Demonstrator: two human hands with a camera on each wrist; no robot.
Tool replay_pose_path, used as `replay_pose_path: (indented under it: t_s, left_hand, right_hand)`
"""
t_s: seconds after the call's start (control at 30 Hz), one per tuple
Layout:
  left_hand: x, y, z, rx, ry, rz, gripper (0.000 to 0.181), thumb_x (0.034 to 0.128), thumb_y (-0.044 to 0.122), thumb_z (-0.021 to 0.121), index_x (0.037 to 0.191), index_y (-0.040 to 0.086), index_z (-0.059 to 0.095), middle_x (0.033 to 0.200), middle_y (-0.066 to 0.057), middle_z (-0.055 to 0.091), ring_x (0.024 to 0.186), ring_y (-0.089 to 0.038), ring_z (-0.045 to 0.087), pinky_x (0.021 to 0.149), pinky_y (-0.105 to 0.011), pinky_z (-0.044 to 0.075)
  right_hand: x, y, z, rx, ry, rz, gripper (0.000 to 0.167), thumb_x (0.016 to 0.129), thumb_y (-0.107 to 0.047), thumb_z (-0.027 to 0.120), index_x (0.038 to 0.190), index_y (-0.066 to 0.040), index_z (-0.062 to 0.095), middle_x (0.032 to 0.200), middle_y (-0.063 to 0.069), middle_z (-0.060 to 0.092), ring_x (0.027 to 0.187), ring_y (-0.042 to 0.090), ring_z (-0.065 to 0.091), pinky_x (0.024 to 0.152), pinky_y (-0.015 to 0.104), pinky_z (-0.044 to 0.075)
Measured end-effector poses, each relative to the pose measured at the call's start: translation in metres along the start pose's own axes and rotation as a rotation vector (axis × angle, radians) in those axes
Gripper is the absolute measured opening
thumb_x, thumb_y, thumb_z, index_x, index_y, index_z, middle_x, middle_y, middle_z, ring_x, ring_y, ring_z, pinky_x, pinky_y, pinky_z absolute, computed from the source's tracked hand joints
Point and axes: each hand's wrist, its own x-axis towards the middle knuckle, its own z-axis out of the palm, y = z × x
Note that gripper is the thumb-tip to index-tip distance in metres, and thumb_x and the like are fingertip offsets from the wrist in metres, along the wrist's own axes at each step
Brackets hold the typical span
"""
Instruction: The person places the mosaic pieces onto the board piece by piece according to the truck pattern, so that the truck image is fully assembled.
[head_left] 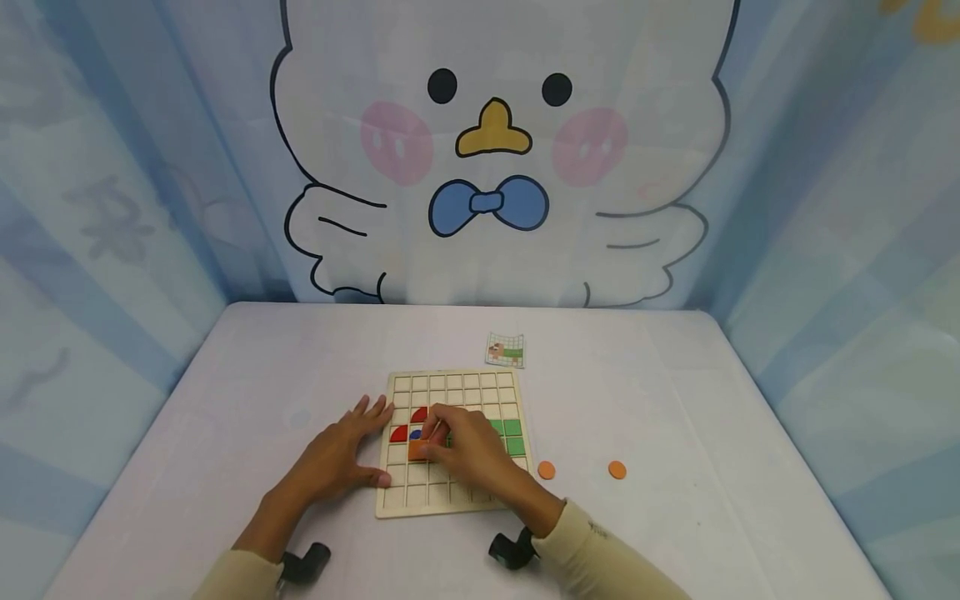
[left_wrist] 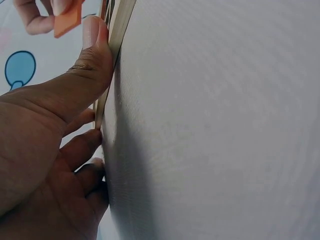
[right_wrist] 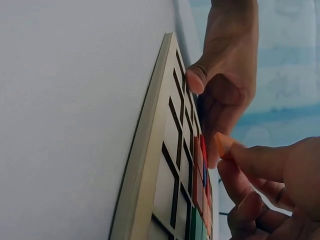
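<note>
A wooden grid board lies on the white table. My left hand rests at its left edge, with thumb and fingers extended against the rim. Over the board's left-middle part, my right hand pinches an orange square tile between thumb and fingers. In the right wrist view the tile is raised off the board. Red quarter-round tiles and a small blue piece sit in cells near it. Green square tiles fill cells on the right. The right hand hides the board's middle in the head view.
A small picture card with a grid drawing lies behind the board. Two orange round discs, a nearer one and a farther one, lie to the right. A printed curtain stands behind the table.
</note>
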Motion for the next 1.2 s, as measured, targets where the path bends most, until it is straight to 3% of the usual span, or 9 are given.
replay_pose_path:
  t_s: [0.53,1.03,1.2]
  left_hand:
    - [0.000,-0.003,-0.001,-0.006,0.015,0.036,0.110,0.0713,0.044,0.095,0.163,0.013,0.043,0.173,-0.011,0.034,0.162,-0.045,0.024,0.122,-0.074,0.032]
    - [0.000,-0.003,-0.001,-0.011,0.027,0.040,0.109,0.0722,0.045,0.094,0.163,0.013,0.044,0.173,-0.010,0.034,0.163,-0.045,0.023,0.122,-0.073,0.032]
    - [0.000,-0.003,-0.001,-0.006,0.022,0.039,0.109,0.0723,0.045,0.094,0.163,0.013,0.044,0.173,-0.011,0.034,0.163,-0.045,0.024,0.122,-0.073,0.032]
  right_hand:
    - [0.019,-0.014,0.026,-0.057,-0.002,0.007,0.016,0.089,-0.016,0.086,0.090,-0.021,0.071,0.069,-0.012,0.066,0.063,-0.001,0.056,0.055,0.020,0.043]
    - [0.022,-0.015,0.030,-0.176,-0.007,-0.034,0.015,0.084,-0.012,0.088,0.082,-0.021,0.076,0.071,-0.013,0.063,0.065,-0.001,0.053,0.055,0.018,0.041]
    - [0.017,-0.014,0.027,-0.143,-0.006,-0.018,0.016,0.082,-0.011,0.089,0.087,-0.019,0.076,0.070,-0.012,0.062,0.064,-0.001,0.053,0.054,0.018,0.042]
